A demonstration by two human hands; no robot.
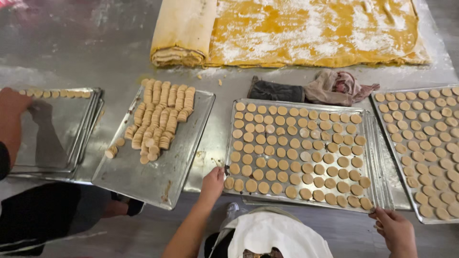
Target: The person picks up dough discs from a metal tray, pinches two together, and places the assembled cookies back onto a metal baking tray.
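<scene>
A metal baking tray lies in front of me, filled with rows of small round dough discs. My left hand grips its near left corner, thumb beside the first discs. My right hand holds its near right corner, fingertips on the rim. The tray rests on the steel table and overlaps another tray beneath it on the right side.
To the left, a tilted tray carries stacked rolls of discs. Another person's hand touches stacked trays at far left. A further filled tray sits right. Crumpled cloths and a floured yellow dough sheet lie behind.
</scene>
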